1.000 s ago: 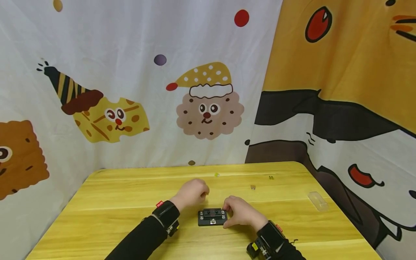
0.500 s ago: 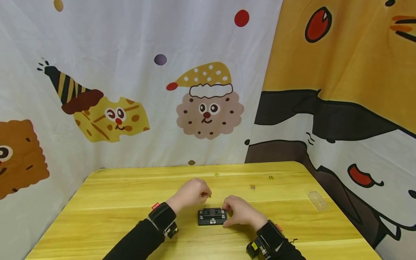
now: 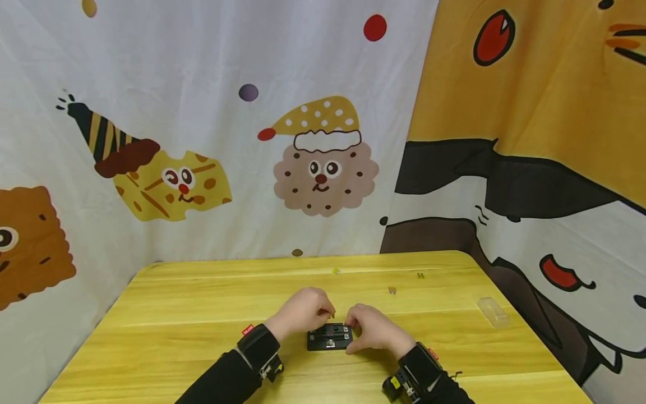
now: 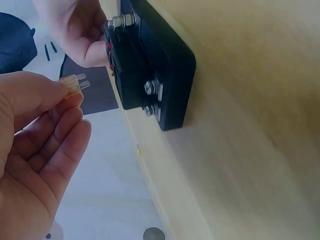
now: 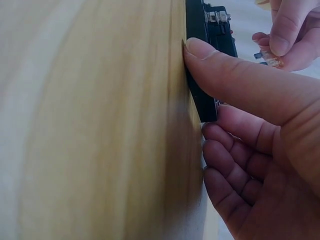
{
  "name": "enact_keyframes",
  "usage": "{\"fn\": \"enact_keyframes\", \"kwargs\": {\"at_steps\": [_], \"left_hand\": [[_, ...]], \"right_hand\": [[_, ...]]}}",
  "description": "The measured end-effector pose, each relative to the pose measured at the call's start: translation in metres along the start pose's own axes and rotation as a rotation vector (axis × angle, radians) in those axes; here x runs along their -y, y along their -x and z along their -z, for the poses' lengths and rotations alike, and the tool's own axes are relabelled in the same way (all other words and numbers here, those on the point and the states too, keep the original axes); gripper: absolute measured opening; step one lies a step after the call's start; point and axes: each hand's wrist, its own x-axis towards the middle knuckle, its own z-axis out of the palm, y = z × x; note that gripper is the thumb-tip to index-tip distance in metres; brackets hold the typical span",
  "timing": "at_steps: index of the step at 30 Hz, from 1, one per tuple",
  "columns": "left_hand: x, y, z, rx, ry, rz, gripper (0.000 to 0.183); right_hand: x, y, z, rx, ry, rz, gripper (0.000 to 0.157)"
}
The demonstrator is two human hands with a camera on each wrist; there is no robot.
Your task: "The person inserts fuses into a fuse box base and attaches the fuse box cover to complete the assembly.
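Observation:
A black fuse block [image 3: 330, 343] with metal bolt terminals lies on the wooden table. In the left wrist view, my left hand [image 4: 40, 115] pinches a clear orange blade fuse [image 4: 73, 86] between thumb and fingertip, its two metal prongs pointing at the block. From the head view, the left hand [image 3: 303, 310] is over the block's far left corner and covers part of it. My right hand [image 3: 375, 330] grips the block's right end. Its thumb lies along the near edge of the base in the right wrist view, with the fingers on the far side.
Beyond the hands, a small brownish two-pronged piece [image 3: 392, 290] lies on the table [image 3: 202, 314]. Farther back are a small dark-yellow piece [image 3: 421, 275] and a yellow-green one [image 3: 336, 271]. A clear plastic cover [image 3: 493, 312] lies at the right. A printed curtain hangs behind.
My left hand, first beyond the block's left side, has shifted right and then nearer, so it now overlaps the block's far left corner. The right hand and the block have stayed put.

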Motion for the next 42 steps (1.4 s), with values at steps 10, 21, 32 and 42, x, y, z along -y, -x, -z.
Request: {"fn": "enact_keyframes", "kwargs": {"at_steps": [10, 21, 32, 42], "left_hand": [[-0.006, -0.001, -0.006, 0.018, 0.001, 0.034, 0.012], [-0.008, -0.006, -0.014, 0.026, -0.004, -0.003, 0.013], [-0.012, -0.008, -0.019, 0.052, -0.022, 0.037, 0.018], [-0.016, -0.009, -0.017, 0.053, -0.036, 0.068, 0.017]], "right_hand": [[-0.001, 0.0, 0.0, -0.005, -0.003, 0.004, 0.043], [-0.002, 0.001, 0.001, 0.002, -0.021, 0.006, 0.043], [-0.004, -0.001, 0.0, 0.009, -0.034, 0.004, 0.042], [-0.005, -0.002, -0.002, 0.009, -0.044, 0.002, 0.043]]}}
